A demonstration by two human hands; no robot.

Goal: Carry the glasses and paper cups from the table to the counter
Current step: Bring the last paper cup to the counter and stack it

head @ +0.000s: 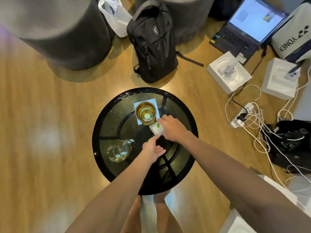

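Glossy black glass table (107, 125) on matt wooden floor (50, 115); clear smooth glass tumbler (119, 150).

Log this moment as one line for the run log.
right hand: grips paper cup | left hand: touches cup | gold glass, clear glass: on table

1. Warm, fairly bright indoor light; the glowing laptop screen (257, 17) is washed out.
2. Glare patches sit on the wooden floor (45, 138) and the table (107, 115) far edge.
3. Wide-angle distortion bends and blurs the left side and corners.
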